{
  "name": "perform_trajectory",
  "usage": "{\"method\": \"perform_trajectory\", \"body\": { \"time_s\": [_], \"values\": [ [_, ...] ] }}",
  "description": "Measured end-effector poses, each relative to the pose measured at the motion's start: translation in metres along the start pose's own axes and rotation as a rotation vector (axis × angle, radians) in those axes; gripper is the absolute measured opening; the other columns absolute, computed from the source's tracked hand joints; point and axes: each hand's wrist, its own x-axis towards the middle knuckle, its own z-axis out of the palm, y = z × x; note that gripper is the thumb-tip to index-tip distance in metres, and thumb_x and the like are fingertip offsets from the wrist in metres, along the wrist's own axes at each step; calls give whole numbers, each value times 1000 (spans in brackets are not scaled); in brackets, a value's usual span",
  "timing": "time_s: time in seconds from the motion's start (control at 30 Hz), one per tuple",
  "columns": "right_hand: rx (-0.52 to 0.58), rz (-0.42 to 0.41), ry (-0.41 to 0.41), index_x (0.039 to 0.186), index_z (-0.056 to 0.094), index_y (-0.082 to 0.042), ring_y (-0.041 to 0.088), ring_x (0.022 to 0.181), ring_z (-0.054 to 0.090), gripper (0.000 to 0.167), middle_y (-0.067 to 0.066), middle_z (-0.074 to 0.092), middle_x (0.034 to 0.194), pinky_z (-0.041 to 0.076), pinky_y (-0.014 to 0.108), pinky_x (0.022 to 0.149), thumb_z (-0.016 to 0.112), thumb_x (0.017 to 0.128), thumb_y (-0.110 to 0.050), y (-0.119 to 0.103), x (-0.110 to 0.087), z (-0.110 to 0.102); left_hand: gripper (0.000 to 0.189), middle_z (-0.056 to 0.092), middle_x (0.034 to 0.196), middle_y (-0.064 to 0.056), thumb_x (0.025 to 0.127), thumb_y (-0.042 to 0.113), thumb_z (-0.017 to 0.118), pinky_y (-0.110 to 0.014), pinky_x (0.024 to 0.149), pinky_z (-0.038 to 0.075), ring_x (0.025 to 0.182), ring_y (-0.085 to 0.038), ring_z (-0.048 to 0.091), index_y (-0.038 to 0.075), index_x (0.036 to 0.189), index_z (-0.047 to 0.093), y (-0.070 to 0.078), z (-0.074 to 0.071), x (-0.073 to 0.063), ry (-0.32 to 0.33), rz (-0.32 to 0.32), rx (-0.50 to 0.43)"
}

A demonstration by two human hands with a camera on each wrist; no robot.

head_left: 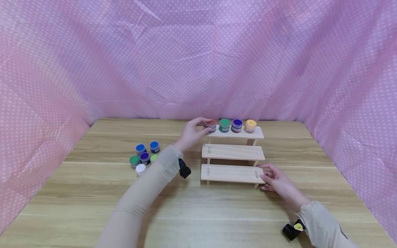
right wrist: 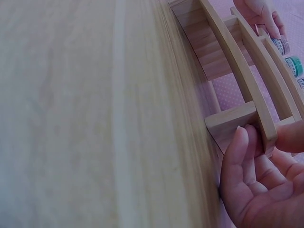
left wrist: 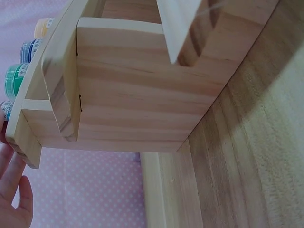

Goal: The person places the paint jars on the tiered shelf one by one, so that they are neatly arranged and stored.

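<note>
A three-step wooden rack [head_left: 232,152] stands on the table. On its top step, my left hand [head_left: 191,132] pinches a small paint jar with a reddish-brown lid [head_left: 212,125] at the left end. To the right of that jar stand a green-lidded jar [head_left: 224,125], a purple-lidded jar [head_left: 237,126] and a yellow-orange jar [head_left: 250,126] in a row. My right hand [head_left: 279,182] grips the right end of the lowest step, thumb above and fingers below the board [right wrist: 251,95]. In the left wrist view, the rack's side panel [left wrist: 137,85] fills the middle.
Left of the rack, several more jars cluster on the table [head_left: 93,193]: two blue-lidded [head_left: 141,148], one purple [head_left: 144,157], one green [head_left: 134,161], one white [head_left: 141,168], and a light green one [head_left: 153,158] partly behind my left sleeve. A pink dotted cloth [head_left: 198,69] hangs behind.
</note>
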Motion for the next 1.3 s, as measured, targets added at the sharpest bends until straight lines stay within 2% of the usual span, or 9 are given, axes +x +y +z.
{"method": "perform_trajectory", "body": {
  "time_s": [0.27,0.4,0.83,1.0,1.17,1.3],
  "values": [
    [-7,-4,2,135,32,4,8,83,60,42,2,56,96,57,26,72,47,96,-2,0,0,-1,30,64,120,-7,88,8,67,-30,84,55,112,-22,59,9,118,63,0,-1,2,-29,-47,9],
    [-8,-3,-5,137,31,4,9,84,60,43,2,56,97,57,27,73,47,97,-2,0,0,-1,31,63,122,-7,88,8,66,-27,83,55,114,-23,59,10,119,63,0,0,3,-44,-50,26],
    [-13,12,6,137,31,4,9,83,59,44,3,54,96,57,28,73,46,96,0,3,-1,0,33,63,123,-7,89,9,65,-37,91,51,115,-24,58,9,123,61,-2,1,0,-51,-46,34],
    [-8,4,5,136,31,4,9,83,60,43,2,55,95,57,27,72,46,96,-1,2,-1,-1,38,62,124,-8,89,8,65,-40,97,48,118,-24,56,9,126,59,0,-1,1,-72,-54,3],
    [-16,-3,13,135,32,5,9,81,59,43,0,57,94,57,26,69,47,96,-2,2,-1,-1,41,59,126,-9,89,7,64,-39,108,39,122,-25,51,6,129,55,4,-4,4,-92,-5,-17],
    [-28,2,19,136,33,4,9,80,57,43,1,54,93,56,26,69,47,96,-2,1,0,0,40,58,128,-10,89,8,65,-37,108,37,122,-24,50,6,128,56,7,-9,5,-83,39,-2]
  ]
}}
